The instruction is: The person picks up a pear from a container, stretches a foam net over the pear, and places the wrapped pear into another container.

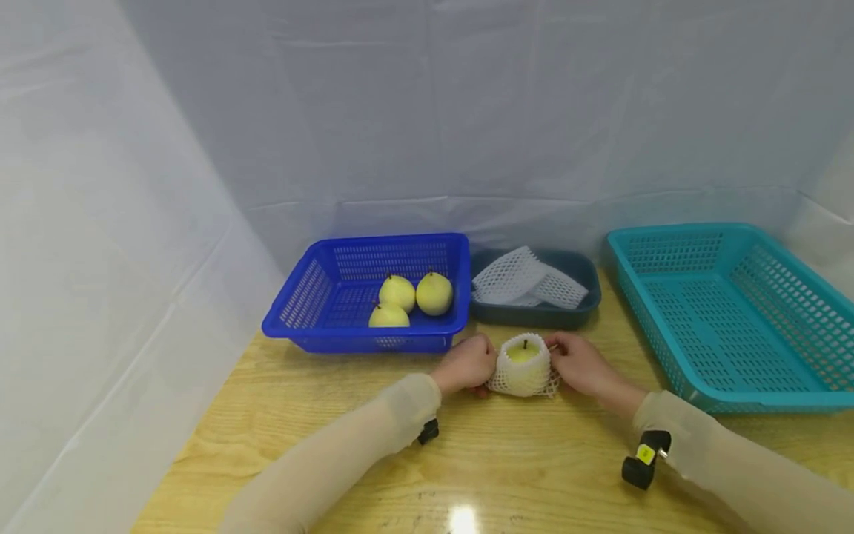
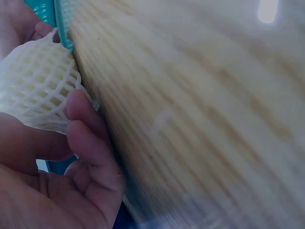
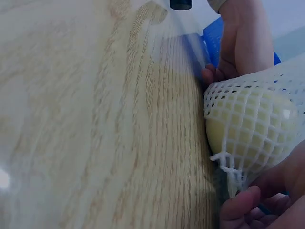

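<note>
A yellow-green pear (image 1: 523, 353) stands upright on the table, stem up, inside a white foam net sleeve (image 1: 525, 380). The sleeve wraps its sides and leaves the top bare around the stem. On the left side, my left hand (image 1: 469, 363) pinches the sleeve's edge between thumb and fingers, close to the table. My right hand (image 1: 579, 363) pinches the opposite edge; in the right wrist view a strand of the net (image 3: 232, 179) is pulled out to the fingertips (image 3: 242, 202). Through the mesh the pear's skin shows in both wrist views.
Behind my left hand is a blue basket (image 1: 373, 343) with three pears (image 1: 434, 294). A dark teal tray (image 1: 534, 316) holds several white foam nets (image 1: 510, 276) behind the wrapped pear. On the right stands a large turquoise basket (image 1: 747, 319). All rest on a wooden table (image 1: 507, 460).
</note>
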`<state>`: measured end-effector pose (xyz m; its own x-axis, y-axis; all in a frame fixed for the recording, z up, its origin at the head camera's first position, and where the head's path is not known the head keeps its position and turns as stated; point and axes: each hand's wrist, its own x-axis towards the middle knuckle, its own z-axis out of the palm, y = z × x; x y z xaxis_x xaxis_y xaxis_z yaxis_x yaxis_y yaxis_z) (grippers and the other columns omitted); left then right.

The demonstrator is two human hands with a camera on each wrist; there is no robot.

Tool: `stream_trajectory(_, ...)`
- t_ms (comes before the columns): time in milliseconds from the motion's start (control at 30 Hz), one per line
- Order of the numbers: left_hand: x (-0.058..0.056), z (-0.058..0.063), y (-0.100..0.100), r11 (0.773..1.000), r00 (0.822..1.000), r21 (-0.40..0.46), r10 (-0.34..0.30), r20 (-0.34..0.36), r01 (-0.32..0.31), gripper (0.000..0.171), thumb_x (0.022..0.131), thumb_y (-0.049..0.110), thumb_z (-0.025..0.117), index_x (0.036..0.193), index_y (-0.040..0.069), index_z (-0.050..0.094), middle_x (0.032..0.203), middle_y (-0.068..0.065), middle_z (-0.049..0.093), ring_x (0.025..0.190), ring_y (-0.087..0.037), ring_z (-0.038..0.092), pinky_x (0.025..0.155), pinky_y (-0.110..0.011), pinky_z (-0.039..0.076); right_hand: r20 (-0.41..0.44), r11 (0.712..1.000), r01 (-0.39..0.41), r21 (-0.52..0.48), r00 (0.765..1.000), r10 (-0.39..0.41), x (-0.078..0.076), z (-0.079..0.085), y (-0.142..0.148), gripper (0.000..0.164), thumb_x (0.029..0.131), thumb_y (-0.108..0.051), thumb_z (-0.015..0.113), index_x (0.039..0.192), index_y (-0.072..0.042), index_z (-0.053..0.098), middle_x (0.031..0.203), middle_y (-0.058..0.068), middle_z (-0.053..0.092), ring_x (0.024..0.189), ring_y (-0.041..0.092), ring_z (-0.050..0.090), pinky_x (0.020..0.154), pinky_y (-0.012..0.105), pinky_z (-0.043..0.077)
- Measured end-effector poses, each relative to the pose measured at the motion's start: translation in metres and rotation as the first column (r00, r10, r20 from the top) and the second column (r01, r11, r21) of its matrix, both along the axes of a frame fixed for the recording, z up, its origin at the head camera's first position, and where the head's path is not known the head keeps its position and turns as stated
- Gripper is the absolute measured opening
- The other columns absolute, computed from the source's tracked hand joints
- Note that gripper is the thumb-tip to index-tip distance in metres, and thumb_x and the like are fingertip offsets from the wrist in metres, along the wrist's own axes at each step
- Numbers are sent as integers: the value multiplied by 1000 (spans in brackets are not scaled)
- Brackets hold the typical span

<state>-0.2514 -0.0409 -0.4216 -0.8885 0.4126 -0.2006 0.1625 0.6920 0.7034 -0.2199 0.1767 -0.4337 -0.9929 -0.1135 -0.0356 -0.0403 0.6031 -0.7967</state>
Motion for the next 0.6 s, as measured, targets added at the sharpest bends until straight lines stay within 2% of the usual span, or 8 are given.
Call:
stream_trajectory(133,4,4,-3,1000,1000,-6,10,-22,-11,19,103,13,42,97,6,59,71,-6,64,50,-20,63,47,-30,50,-89,996,-37,84,995,44,-4,-3,-1,26,91,-1,53,114,5,65,96,13,65,87,23,56,75,34,45)
stream_trajectory(267,5,4,-2,1000,999,-18,17,-45,-17,15,103,13,45,96,7,57,74,-5,62,51,-19,62,48,-30,50,-173,987,-72,143,980,96,-8,-11,3,27,85,5,55,109,4,66,92,11,65,86,23,55,76,37,46)
stream_trajectory(400,5,1,-1,998,994,-63,15,-106,-22,13,102,15,48,97,9,58,75,-3,61,55,-17,60,53,-30,49,-202,984,-79,157,973,111,-9,-15,6,28,82,6,57,107,2,68,96,12,68,91,25,60,80,42,50)
stream_trajectory(467,5,1,0,996,987,-86,17,-159,-31,13,101,15,49,100,10,61,80,-3,63,64,-17,62,62,-32,51,-205,985,-78,157,973,109,-8,-15,8,30,82,6,59,110,2,68,102,16,70,98,30,63,85,47,52)
stream_trajectory(600,7,3,0,996,963,-85,11,-270,-36,20,98,12,50,112,10,65,103,-3,68,97,-19,64,89,-36,51,-217,985,-77,154,970,110,-5,-13,7,34,84,3,60,118,5,66,113,22,70,110,39,64,94,55,51)
